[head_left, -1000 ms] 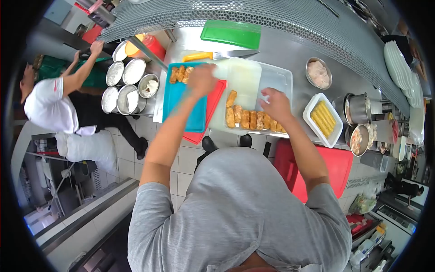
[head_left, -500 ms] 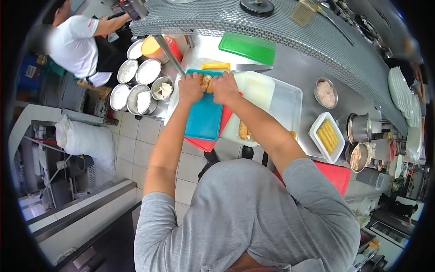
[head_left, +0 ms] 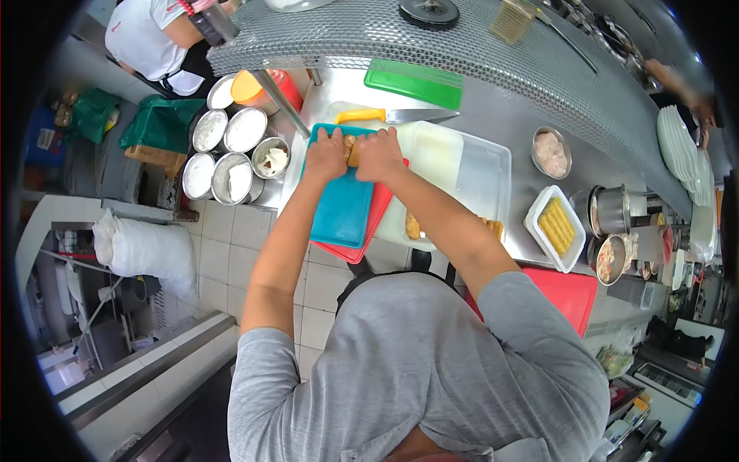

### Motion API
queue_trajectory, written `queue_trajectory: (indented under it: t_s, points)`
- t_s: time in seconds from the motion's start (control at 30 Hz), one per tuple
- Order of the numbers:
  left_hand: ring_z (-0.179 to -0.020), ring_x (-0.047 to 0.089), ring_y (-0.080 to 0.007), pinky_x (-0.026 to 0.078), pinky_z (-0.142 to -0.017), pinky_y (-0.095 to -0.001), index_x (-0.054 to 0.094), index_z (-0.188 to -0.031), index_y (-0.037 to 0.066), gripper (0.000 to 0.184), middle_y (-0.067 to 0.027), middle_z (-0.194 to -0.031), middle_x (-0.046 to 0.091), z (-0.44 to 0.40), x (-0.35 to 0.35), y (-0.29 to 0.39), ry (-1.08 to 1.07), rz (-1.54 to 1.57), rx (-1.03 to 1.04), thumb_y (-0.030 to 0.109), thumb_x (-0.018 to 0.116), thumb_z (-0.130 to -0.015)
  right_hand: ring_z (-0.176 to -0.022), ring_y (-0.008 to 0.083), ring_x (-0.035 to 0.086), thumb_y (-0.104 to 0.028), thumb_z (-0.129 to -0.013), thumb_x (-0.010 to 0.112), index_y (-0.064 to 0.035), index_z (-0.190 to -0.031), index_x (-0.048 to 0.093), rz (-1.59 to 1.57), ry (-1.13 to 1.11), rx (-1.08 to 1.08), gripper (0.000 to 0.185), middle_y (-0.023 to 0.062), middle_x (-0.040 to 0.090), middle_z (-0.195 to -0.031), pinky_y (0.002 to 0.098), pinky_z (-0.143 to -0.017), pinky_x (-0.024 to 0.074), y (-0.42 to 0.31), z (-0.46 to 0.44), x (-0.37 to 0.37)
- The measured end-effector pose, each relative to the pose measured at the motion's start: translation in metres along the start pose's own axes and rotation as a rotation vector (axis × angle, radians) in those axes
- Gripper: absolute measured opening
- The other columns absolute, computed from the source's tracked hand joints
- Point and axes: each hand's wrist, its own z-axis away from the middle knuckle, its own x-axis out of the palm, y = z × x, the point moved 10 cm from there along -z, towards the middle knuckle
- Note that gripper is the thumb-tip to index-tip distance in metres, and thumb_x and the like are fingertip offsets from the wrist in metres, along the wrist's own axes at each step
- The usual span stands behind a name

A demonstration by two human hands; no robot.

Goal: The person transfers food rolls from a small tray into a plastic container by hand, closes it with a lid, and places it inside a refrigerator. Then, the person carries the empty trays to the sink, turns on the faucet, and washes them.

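My left hand (head_left: 326, 156) and my right hand (head_left: 378, 155) are side by side at the far end of a teal plastic tray (head_left: 340, 215). Their fingers curl over golden-brown food pieces (head_left: 352, 151), visible in the narrow gap between them; the rest is covered by my hands. A red board (head_left: 378, 219) sticks out from under the tray. Beyond my hands lies a knife with a yellow handle (head_left: 362, 115), its blade pointing right. More browned pieces (head_left: 413, 226) are partly hidden by my right forearm, on a pale board (head_left: 437, 148).
Several metal tins (head_left: 246, 129) of white contents stand at the left. A metal-mesh shelf (head_left: 339, 40) overhangs the counter, above a green lid (head_left: 413, 83). To the right are a bowl of pale meat (head_left: 551, 154) and a white tub of yellow sticks (head_left: 556, 229). A co-worker (head_left: 158, 38) stands far left.
My hands have drawn closer together over the browned pieces, and less of the food shows between them. The co-worker at the upper left has shifted right and turned away.
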Motion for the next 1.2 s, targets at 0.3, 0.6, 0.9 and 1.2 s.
queue_trajectory:
  t_s: [0.3,0.6,0.9,1.2]
  points:
    - [-0.110,0.064,-0.0386,0.056,-0.089,-0.0477,0.049,-0.141,0.011,0.063,-0.0206,-0.126,0.056,0.016,0.000,0.002,-0.127,-0.083,0.038,0.008,0.069,-0.082,-0.092,0.0323,0.068,-0.033,-0.058,0.079,0.0005,-0.104,0.070,-0.344,0.323,-0.055,0.057,0.0161,0.072,-0.094,0.0425,-0.088,0.0505,0.011,0.047,-0.034]
    - [-0.105,0.063,-0.0403,0.055,-0.092,-0.0456,0.048,-0.143,0.011,0.065,-0.0202,-0.128,0.054,0.024,0.001,0.014,-0.045,-0.036,0.066,0.004,0.068,-0.081,-0.090,0.0278,0.070,-0.025,-0.062,0.087,0.0031,-0.128,0.063,-0.651,0.130,0.233,0.076,0.0189,0.070,-0.111,0.0361,-0.082,0.0573,0.172,0.101,0.029]
    - [-0.103,0.063,-0.0419,0.053,-0.088,-0.0473,0.050,-0.138,0.010,0.062,-0.0217,-0.126,0.056,0.014,0.011,0.029,0.023,0.015,0.104,0.002,0.068,-0.080,-0.093,0.0217,0.070,-0.009,-0.070,0.082,0.0013,-0.132,0.063,-0.901,-0.082,0.231,0.065,0.0172,0.070,-0.121,0.0333,-0.086,0.0566,0.158,0.123,0.052]
    - [-0.105,0.064,-0.0442,0.055,-0.092,-0.0487,0.054,-0.131,0.008,0.054,-0.0236,-0.127,0.055,0.021,0.011,0.012,0.004,0.209,0.026,-0.001,0.065,-0.079,-0.106,0.0340,0.067,-0.019,-0.073,0.081,-0.0013,-0.118,0.069,-0.712,0.248,0.196,0.050,0.0194,0.071,-0.115,0.0427,-0.093,0.0544,0.146,0.107,0.032]
